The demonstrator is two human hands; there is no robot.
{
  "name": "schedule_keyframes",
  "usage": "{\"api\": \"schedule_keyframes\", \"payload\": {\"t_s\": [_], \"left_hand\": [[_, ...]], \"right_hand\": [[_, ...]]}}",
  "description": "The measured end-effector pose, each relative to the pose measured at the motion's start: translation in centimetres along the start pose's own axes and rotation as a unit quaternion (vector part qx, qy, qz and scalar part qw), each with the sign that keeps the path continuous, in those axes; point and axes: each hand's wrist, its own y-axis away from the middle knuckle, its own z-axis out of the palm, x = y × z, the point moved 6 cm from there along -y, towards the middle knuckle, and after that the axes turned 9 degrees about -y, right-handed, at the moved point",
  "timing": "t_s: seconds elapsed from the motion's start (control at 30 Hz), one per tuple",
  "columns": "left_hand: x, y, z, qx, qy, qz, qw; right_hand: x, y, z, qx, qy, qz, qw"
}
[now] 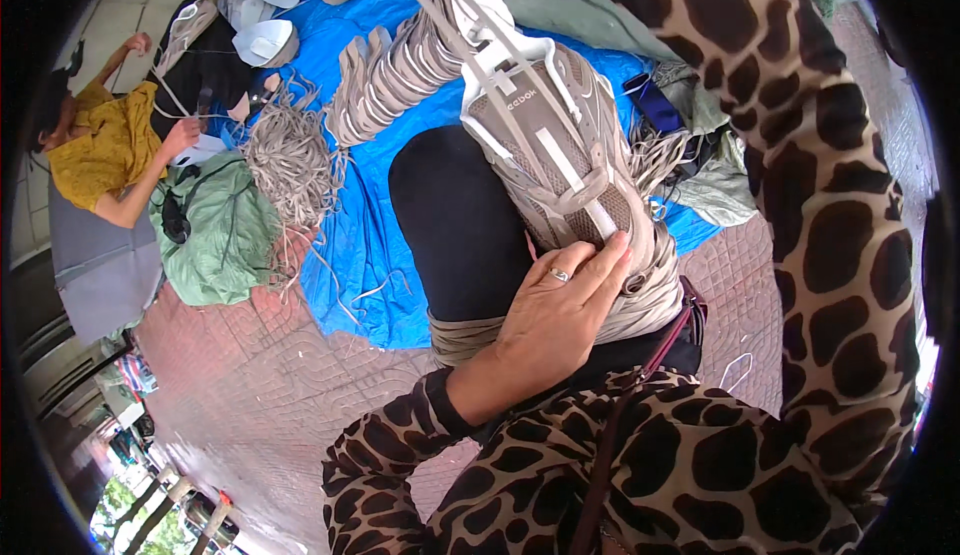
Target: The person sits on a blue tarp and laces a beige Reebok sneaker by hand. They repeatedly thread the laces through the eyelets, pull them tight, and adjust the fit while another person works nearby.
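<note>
Spotted sleeve (830,205) spans the frame's right, right hand out of view; mid-frame, my left fingers (603,267), close together, touch the shoe (600,130); gripping, I cannot tell.

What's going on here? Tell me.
The person's left hand touches the near end of a beige shoe upper lying across their lap. Laces run from it past the top edge; the right hand is out of view. Beyond, stacked uppers lie on a blue tarp near a tangled lace heap, with a co-worker at left.
</note>
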Motion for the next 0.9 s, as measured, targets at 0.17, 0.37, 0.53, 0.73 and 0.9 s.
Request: {"api": "schedule_keyframes", "payload": {"t_s": [0.17,0.37,0.53,0.73,0.9], "left_hand": [[-4.6,-0.3,-2.9,0.193,0.159,-0.134,0.959],[-7.7,-1.7,-2.0,0.147,0.093,-0.266,0.948],[-5.1,-4.8,-1.9,0.146,-0.008,-0.197,0.969],[-0.1,-2.9,0.0,0.073,-0.132,-0.021,0.988],[0.4,-2.6,2.0,0.034,-0.192,0.012,0.981]], "right_hand": [[0.1,-0.3,0.5,-0.085,0.034,0.038,0.995],[-1.6,4.2,0.0,-0.063,0.032,0.062,0.996],[-2.9,5.5,1.4,-0.122,0.046,0.077,0.988],[-1.1,0.8,0.2,-0.161,0.100,0.132,0.973],[0.9,-3.2,3.6,-0.234,-0.054,-0.005,0.971]]}}
